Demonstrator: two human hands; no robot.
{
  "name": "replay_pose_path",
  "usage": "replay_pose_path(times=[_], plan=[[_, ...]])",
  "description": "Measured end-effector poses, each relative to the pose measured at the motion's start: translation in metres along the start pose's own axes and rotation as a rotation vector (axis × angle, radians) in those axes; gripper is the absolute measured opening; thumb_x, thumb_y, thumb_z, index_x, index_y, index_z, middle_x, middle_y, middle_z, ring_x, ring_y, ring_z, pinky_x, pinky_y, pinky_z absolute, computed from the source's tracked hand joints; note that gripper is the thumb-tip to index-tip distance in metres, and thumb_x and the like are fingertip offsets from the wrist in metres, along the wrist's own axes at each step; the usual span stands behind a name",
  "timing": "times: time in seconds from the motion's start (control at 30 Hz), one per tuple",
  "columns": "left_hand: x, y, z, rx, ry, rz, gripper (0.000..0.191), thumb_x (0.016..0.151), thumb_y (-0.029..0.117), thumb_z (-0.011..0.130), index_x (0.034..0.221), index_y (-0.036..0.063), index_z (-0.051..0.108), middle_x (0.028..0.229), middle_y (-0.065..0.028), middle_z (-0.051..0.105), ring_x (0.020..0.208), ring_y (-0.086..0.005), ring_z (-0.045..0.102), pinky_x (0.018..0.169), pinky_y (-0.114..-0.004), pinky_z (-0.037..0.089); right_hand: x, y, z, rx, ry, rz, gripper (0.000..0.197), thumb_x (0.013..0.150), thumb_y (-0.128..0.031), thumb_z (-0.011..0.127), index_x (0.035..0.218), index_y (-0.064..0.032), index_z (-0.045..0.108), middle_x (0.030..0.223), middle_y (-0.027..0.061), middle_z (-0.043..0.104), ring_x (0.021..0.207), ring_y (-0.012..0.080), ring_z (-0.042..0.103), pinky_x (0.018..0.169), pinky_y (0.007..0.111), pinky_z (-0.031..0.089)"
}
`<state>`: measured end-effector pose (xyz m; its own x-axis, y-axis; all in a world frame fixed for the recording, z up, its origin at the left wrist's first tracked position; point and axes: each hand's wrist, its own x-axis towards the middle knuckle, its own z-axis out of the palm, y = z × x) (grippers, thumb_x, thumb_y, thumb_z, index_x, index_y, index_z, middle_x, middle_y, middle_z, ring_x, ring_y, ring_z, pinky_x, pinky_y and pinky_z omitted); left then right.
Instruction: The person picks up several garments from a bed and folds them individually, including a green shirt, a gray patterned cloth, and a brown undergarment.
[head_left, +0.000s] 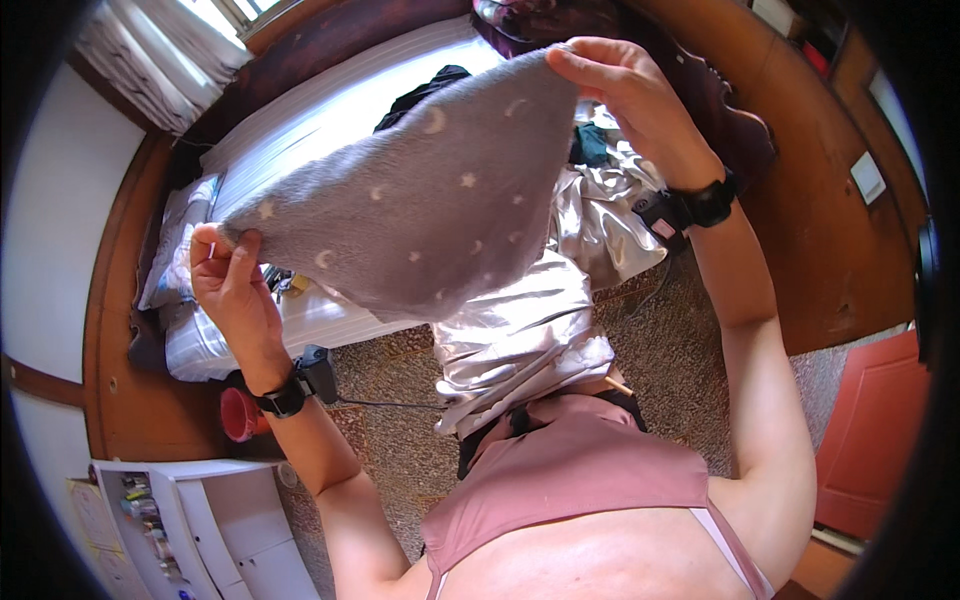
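Note:
A grey plush cloth (420, 202) with pale moons and stars hangs stretched between my two hands. My left hand (232, 292) pinches its left corner between thumb and fingers. Higher up and farther off, my right hand (630, 105) grips the opposite corner. The cloth's lower edge sags in front of a shiny satin cloth (517, 330) by my lap. More crumpled satin fabric (615, 225) lies beyond my right wrist, with a dark green cloth (589, 144) on it. Part of the bed is hidden behind the grey cloth.
Behind is a bed with a white striped sheet (300, 180), a pillow (176, 247) and a black garment (420, 94). A pink bucket (238, 415) stands on the speckled floor (390, 375). A white cabinet (247, 517) is at lower left, a red door panel (870, 435) at right. Cables trail from devices on both wrists.

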<state>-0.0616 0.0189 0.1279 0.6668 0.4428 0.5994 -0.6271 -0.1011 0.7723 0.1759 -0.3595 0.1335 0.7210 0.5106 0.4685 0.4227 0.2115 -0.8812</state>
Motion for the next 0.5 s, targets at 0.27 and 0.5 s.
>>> replay_pose_path(times=[0.27,0.5], plan=[[0.019,0.036,-0.011,0.188,-0.060,0.136,0.052,0.098,-0.010,0.059,0.149,-0.0045,0.054,0.107,-0.0039,0.070,0.100,-0.0082,0.067,0.094,-0.022,0.054,0.022,-0.013,0.021,-0.117,0.071,-0.188,0.027,0.091,-0.034,0.084,0.100,-0.0081,0.078,0.085,0.0005,0.072,0.076,0.0069,0.065,0.068,0.023,0.050],[0.041,0.033,-0.039,0.410,0.039,0.082,0.031,0.101,0.018,0.073,0.127,0.0012,0.074,0.116,-0.0090,0.076,0.099,-0.0108,0.070,0.093,-0.025,0.057,0.016,-0.054,0.026,-0.008,0.087,-0.063,0.037,0.098,-0.020,0.077,0.122,-0.0020,0.057,0.083,-0.0016,0.066,0.071,0.0051,0.058,0.062,0.021,0.047]])
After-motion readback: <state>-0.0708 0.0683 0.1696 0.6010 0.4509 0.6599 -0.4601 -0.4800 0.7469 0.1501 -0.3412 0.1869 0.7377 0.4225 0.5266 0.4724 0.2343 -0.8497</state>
